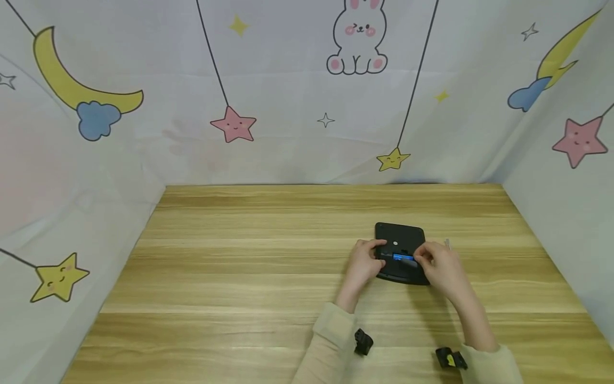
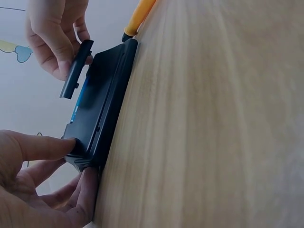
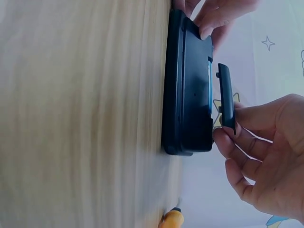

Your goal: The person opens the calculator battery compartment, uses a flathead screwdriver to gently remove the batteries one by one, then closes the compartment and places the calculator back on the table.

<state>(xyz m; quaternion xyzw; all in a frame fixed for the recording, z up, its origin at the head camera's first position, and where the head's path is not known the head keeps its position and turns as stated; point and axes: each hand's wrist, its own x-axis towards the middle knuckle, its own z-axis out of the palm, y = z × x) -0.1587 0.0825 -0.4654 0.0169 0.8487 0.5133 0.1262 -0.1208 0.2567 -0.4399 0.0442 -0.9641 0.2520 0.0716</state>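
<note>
A flat black device, shaped like a calculator, lies back side up on the table. Inside its uncovered compartment shows a blue battery. At the device's left edge, my left hand grips it, thumb on the upper face and fingers against the side and underneath. Between thumb and fingers my right hand pinches a small black battery cover, held tilted just above the compartment. Small tabs stick out along the cover's inner side in the right wrist view.
Beyond the device's right side lies a screwdriver with an orange handle, mostly hidden behind my right hand in the head view. The wooden table meets printed cloth walls at the back and both sides.
</note>
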